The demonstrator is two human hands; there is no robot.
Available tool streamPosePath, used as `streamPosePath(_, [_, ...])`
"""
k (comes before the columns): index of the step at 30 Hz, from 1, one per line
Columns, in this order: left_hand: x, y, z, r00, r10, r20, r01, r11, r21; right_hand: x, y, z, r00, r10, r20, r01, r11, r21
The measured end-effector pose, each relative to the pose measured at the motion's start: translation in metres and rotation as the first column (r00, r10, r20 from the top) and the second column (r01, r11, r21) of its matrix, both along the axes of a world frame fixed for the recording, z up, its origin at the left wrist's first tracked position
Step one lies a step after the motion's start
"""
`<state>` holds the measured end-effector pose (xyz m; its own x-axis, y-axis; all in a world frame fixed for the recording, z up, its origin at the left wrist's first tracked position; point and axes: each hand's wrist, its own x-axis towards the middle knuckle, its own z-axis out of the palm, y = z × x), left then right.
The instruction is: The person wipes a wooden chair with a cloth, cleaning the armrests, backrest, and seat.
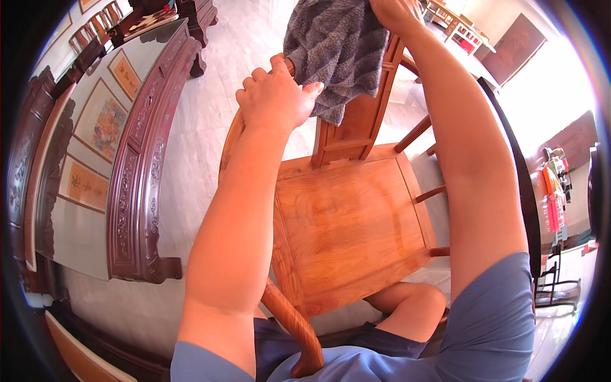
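Observation:
A wooden armchair (350, 223) with a square seat and curved rail is right in front of me. My left hand (277, 95) curls around the top rail at upper middle, beside a grey patterned cloth (334, 54) that drapes over the chair back. My right hand (394, 13), at the top edge, grips the cloth at the upper end of the back splat (344, 130); its fingertips are partly hidden. The chair's curved arm (286, 309) runs down toward my body, and my bent leg shows below the seat.
A dark carved wooden piece (137, 178) with a reflective panel stands on my left. More furniture (89, 28) is at the upper left, light tables (452, 22) at the upper right. A dark edge (528, 210) and colourful items (554, 191) are on my right, above a pale tiled floor (184, 146).

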<state>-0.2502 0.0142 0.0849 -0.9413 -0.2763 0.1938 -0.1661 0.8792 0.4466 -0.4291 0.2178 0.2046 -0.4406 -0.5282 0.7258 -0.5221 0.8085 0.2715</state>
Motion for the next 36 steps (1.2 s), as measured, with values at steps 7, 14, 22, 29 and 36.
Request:
streamPosePath(7, [-0.001,0.002,-0.005,0.999,0.035,-0.016,-0.035,0.999,0.004,0.041,-0.041,0.032,0.813,-0.552,0.186,0.511,0.829,0.228])
streamPosePath(14, [-0.002,0.0,-0.003,1.0,0.024,0.005,-0.024,1.0,-0.016,0.039,-0.091,-0.013,0.97,-0.164,-0.181,0.201,0.958,0.206])
streamPosePath(22, [0.001,-0.005,-0.002,0.999,0.002,0.039,-0.001,1.0,-0.013,-0.022,-0.099,0.043,0.937,-0.087,0.34,0.004,0.972,0.237])
streamPosePath(29, [0.001,-0.001,0.001,0.999,-0.003,0.035,0.004,1.0,-0.008,0.021,-0.088,0.015,0.932,0.008,0.364,0.064,0.981,-0.184])
streamPosePath(36, [0.0,0.002,-0.002,1.0,0.019,-0.008,-0.019,1.0,0.015,0.013,-0.011,-0.02,0.979,0.194,0.067,-0.177,0.963,-0.202])
